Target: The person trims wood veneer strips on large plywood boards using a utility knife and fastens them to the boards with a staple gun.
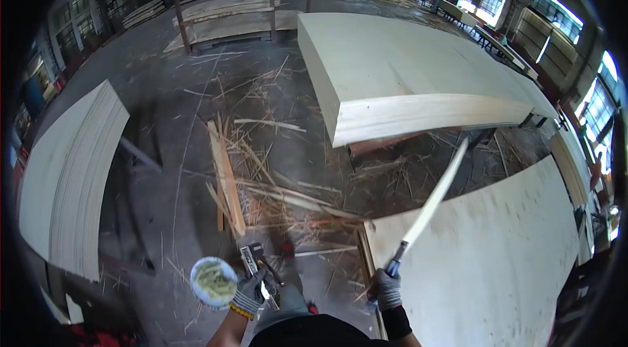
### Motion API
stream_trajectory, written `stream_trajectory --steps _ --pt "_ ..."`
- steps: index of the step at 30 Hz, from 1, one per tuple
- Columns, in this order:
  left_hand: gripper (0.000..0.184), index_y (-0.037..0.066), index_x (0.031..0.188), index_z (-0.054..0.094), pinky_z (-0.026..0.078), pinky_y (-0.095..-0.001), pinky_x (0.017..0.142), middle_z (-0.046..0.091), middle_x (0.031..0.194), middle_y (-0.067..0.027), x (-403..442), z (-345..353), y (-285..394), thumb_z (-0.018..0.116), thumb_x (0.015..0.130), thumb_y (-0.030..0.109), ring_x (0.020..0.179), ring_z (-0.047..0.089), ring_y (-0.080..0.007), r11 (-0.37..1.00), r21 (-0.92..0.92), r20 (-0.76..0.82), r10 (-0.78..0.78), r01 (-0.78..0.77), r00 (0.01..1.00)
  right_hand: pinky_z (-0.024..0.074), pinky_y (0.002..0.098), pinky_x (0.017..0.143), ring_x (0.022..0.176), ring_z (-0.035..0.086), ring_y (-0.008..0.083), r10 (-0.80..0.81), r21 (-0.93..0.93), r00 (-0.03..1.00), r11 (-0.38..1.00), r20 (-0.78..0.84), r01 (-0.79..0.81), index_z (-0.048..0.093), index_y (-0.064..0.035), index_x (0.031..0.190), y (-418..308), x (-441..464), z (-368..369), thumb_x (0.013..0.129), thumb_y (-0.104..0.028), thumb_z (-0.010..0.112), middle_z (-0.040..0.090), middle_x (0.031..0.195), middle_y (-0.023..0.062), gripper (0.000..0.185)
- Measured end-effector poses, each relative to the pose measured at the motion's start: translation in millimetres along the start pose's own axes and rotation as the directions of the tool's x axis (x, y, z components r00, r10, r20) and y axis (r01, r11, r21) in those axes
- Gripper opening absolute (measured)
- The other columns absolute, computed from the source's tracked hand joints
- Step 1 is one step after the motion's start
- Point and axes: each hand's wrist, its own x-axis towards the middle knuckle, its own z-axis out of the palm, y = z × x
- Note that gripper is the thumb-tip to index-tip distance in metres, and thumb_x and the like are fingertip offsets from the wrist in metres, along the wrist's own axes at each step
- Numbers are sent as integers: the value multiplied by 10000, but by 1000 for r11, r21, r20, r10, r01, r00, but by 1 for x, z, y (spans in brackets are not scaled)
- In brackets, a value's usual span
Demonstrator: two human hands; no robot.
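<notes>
My right hand [387,288], in a grey glove with a black cuff, is closed round the dark handle of a long pale blade [435,196]. The blade points up and away, over the near edge of a large plywood sheet [484,255]. Low in the centre, my left hand [252,291], gloved in grey with a yellow edge, is closed on a metal-edged tool [258,275]; its exact kind is unclear. Just left of that hand is a light blue bowl [214,283] with pale greenish strips inside.
A thick plywood stack [418,66] stands ahead on supports. Another stack [75,177] stands at left. Wood scraps and a long plank [226,180] litter the floor between them. More sheets [229,23] lie farther back between posts. People are far off near the windows.
</notes>
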Motion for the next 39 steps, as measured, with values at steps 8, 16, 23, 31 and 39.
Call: stream_trajectory --steps 8,16,23,31,39 --pt "298 16 1023 531 504 -278 532 597 819 -84 291 125 77 595 845 246 606 587 -140 820 568 129 -177 74 976 457 232 564 636 553 104 -202 51 922 979 330 196 543 -19 997 -153 150 217 784 -11 595 590 760 32 220" --pt "254 -10 1018 540 512 -295 650 607 931 -109 473 308 74 619 789 65 736 591 -159 911 404 432 -117 -76 894 435 199 493 556 540 71 42 -61 915 998 401 -19 584 -46 1020 -296 243 248 809 -175 647 584 695 0 255" --pt "127 23 845 586 474 -248 554 618 754 -51 628 449 36 614 722 38 607 556 -108 485 653 384 450 -581 807 395 200 425 466 486 54 66 -58 970 997 233 -54 605 -65 873 -348 369 193 802 -233 661 537 600 -12 191" --pt "178 -7 775 533 462 -288 500 599 687 -73 794 511 97 615 624 38 544 555 -168 452 796 77 584 -402 808 382 215 392 457 464 73 95 -2 975 995 198 -97 541 -63 878 -446 552 88 834 -183 599 515 611 5 141" --pt "280 -30 938 488 469 -371 577 590 736 -193 859 487 112 548 708 119 616 571 -330 -14 1000 10 759 1 651 468 308 452 477 518 160 -108 399 969 917 224 10 469 -62 999 -589 740 75 882 -255 516 531 613 55 231"
